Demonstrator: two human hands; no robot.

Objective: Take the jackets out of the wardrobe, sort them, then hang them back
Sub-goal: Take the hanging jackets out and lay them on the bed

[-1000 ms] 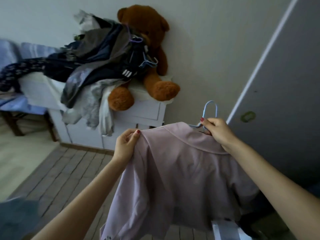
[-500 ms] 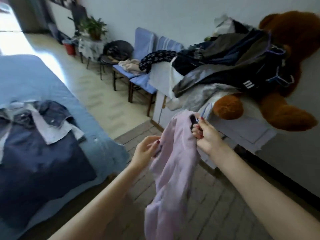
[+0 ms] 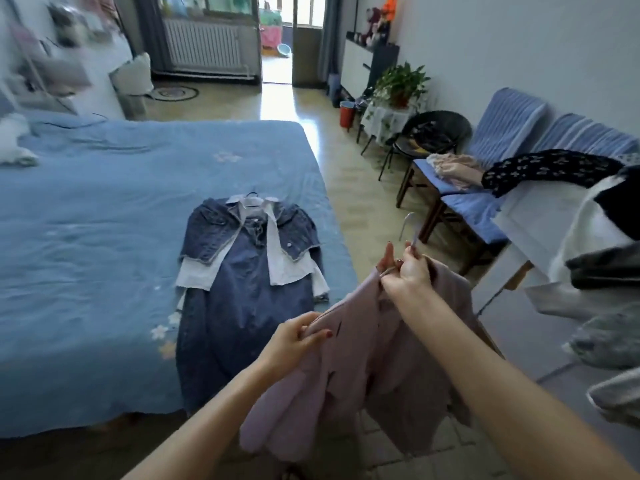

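Note:
A pale pink jacket (image 3: 349, 382) hangs in front of me on a light hanger (image 3: 408, 225) whose hook sticks up above my fingers. My right hand (image 3: 407, 271) grips the jacket's collar together with the hanger neck. My left hand (image 3: 294, 341) pinches the jacket's shoulder edge lower down. A denim jacket over a white shirt and dark blue dress (image 3: 247, 268) lies flat on the blue bed (image 3: 104, 202), still on its hanger. A pile of dark and grey clothes (image 3: 602, 271) lies on the white cabinet at the right edge.
Two blue-covered chairs (image 3: 491, 188) with clothes on them line the right wall, beside a black chair (image 3: 433, 136) and a plant table (image 3: 391, 112). A floor strip runs between bed and chairs toward an open door (image 3: 277, 39). A radiator stands at the far wall.
My view has swung left from the cabinet and teddy bear to the bed and room. Both hands have carried the pink jacket along toward the bed.

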